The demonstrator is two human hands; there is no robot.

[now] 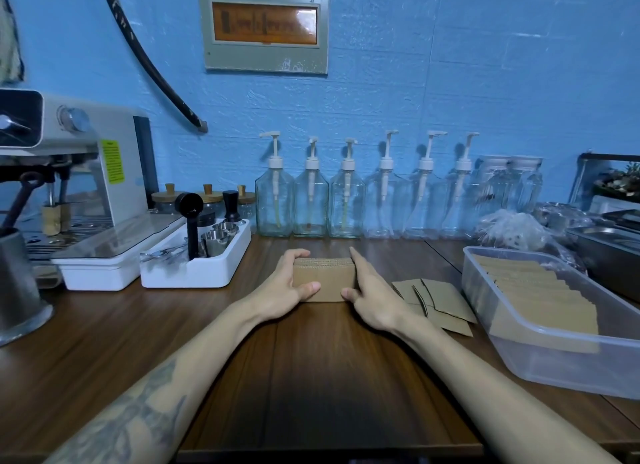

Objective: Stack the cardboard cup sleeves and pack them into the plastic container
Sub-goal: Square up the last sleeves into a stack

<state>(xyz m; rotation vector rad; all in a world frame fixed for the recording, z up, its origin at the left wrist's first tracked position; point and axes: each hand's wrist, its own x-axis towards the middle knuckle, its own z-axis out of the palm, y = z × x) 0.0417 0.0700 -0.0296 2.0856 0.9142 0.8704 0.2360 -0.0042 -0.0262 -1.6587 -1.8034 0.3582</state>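
A stack of brown cardboard cup sleeves (327, 279) stands on the wooden table in the middle. My left hand (284, 287) grips its left end, fingers curled over the top and thumb on the front. My right hand (370, 295) holds its right end, index finger laid along the side and thumb at the front corner. A few loose sleeves (438, 300) lie flat to the right. The clear plastic container (540, 352) sits at the right with a row of sleeves (540, 297) packed inside.
A white organizer tray (194, 273) with metal cups and a black scoop stands to the left, beside an espresso machine (79, 172). Several pump bottles (346, 200) line the blue wall. A steel pitcher (17, 287) is at far left, metal trays (609, 252) at far right.
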